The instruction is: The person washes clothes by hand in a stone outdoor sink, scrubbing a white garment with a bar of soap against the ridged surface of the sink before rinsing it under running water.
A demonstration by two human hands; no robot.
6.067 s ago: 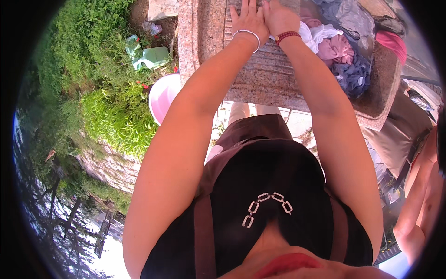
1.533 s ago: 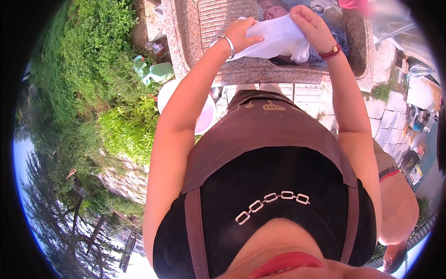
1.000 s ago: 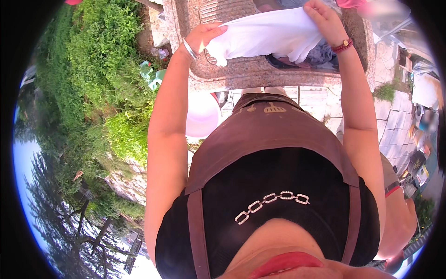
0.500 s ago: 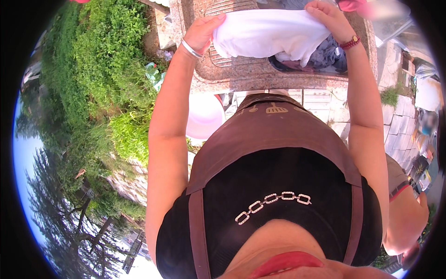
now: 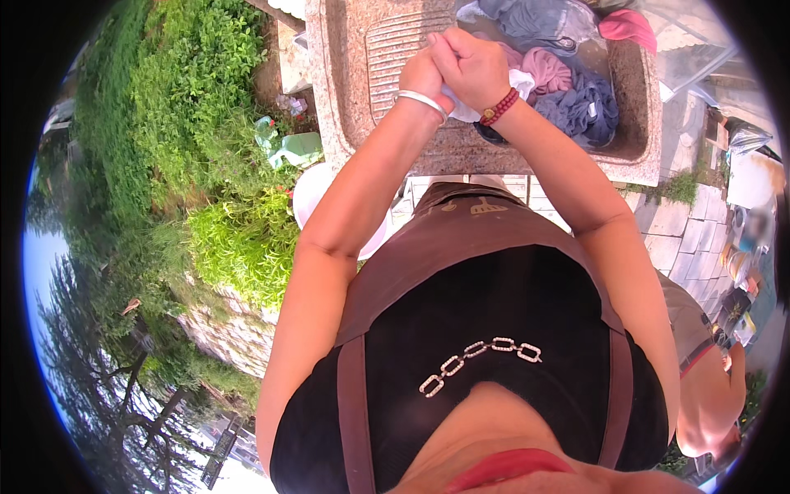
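My left hand (image 5: 422,76), with a pale bangle at the wrist, is pressed against my right hand (image 5: 479,70), which wears a red beaded bracelet. Both are closed on a bunched white cloth (image 5: 520,85); most of it is hidden by the hands. They are over a speckled stone laundry sink (image 5: 339,107), beside its ridged washboard part (image 5: 403,48). In the basin to the right lie a dark blue-grey garment (image 5: 586,103), a pink cloth (image 5: 546,69) and a grey-blue garment (image 5: 535,23). A bright pink cloth (image 5: 630,30) hangs at the far right rim.
A pale pink tub (image 5: 308,194) stands below the sink's left front corner. Green plants (image 5: 185,90) grow along the left. Another person (image 5: 704,395) is at the lower right, near assorted items on the paving (image 5: 699,222).
The white cloth was stretched wide between my separated hands; now my hands have come together and it is bunched between them. More of the basin's clothes show.
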